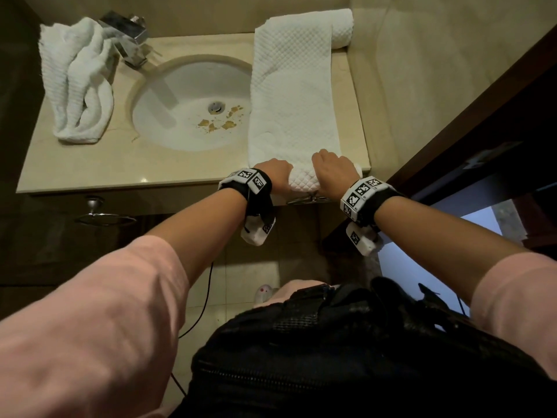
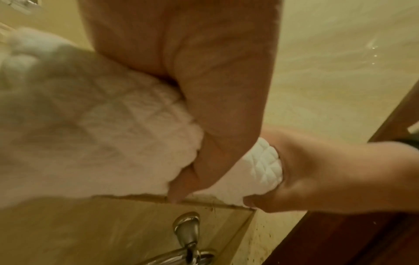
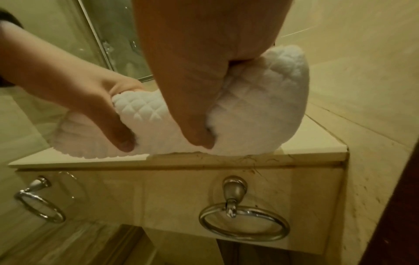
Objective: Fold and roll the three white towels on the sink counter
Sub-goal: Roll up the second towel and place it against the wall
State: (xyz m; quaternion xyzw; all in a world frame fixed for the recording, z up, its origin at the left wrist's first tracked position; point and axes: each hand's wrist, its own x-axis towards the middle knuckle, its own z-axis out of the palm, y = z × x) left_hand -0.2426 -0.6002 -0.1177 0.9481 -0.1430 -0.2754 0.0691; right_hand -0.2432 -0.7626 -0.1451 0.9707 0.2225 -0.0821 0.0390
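Hands: the left hand [image 1: 278,173] and right hand [image 1: 331,168] are curled around the rolled near end of the folded towel [image 1: 294,95].
Place: laid on the counter [image 1: 90,170], right of the basin.
Handling: judged soft and light; best gripped at both roll ends.

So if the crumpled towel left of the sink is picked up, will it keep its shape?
Probably not: the crumpled towel lies in loose folds, so it should hang floppy. It looks thick and waffle-textured, likely not slippery.
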